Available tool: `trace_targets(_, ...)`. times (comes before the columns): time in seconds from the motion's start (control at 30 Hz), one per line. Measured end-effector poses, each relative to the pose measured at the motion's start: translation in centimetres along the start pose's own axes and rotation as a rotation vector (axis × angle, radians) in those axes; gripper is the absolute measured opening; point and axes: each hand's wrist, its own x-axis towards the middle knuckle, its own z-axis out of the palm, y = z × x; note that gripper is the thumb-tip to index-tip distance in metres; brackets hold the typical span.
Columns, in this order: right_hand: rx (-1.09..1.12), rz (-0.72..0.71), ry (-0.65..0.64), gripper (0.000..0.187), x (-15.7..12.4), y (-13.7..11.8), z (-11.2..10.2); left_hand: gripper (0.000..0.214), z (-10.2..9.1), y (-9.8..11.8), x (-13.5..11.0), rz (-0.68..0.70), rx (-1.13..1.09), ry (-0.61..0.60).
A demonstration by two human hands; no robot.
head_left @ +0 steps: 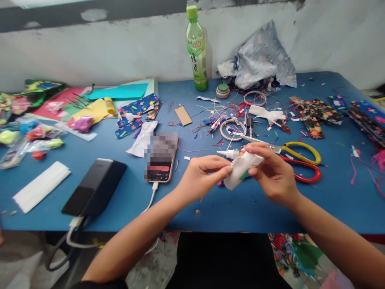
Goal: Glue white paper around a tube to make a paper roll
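Note:
A small white packet-like piece (pixel 239 176) with a green patch is held up over the front of the table, between both hands. My left hand (pixel 204 172) pinches its left edge between thumb and fingers. On the other side, my right hand (pixel 273 172) grips its upper right part, with the thumb below and the fingers on top. Just behind it lies a white tube with a pointed nozzle (pixel 230 154), partly hidden by the piece and my right fingers. Scissors with one yellow and one red handle loop (pixel 303 152) rest beyond my right hand.
A green tea bottle (pixel 197 52) stands near the wall. Thread, scraps and a ring (pixel 233 128) clutter the middle. A cabled phone (pixel 162 156) and a dark power bank (pixel 105 192) lie left, with a white folded tissue (pixel 42 186). Patterned cloth (pixel 320 114) lies right.

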Motion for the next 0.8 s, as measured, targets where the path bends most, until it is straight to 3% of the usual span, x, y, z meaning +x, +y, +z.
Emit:
trace_targets(0.1,0.006,-0.002,0.051,0.04,0.3,0.1,-0.1,0.018,-1.1,0.4,0.8,-0.088,-0.002,-0.012)
trace_targets(0.27,0.098,0.083,0.145,0.036,0.4,0.8,-0.4,0.016,-3.0,1.2,1.5,-0.156,0.15,0.138)
trace_targets(0.4,0.274,0.165,0.128,0.038,0.5,1.0,-0.5,0.013,-2.7,1.9,1.3,-0.127,0.211,0.165)
trace_targets(0.5,0.306,0.151,0.118,0.041,0.6,0.8,-0.5,0.019,-1.7,2.0,1.2,-0.117,0.23,0.097)
trace_targets(0.67,0.163,0.123,0.11,0.038,0.7,0.5,-0.5,0.024,-0.6,1.5,1.2,-0.103,0.153,-0.091)
trace_targets(0.8,0.05,0.105,0.078,0.037,0.6,0.3,-0.6,0.023,-0.4,1.2,1.1,-0.079,0.182,-0.115)
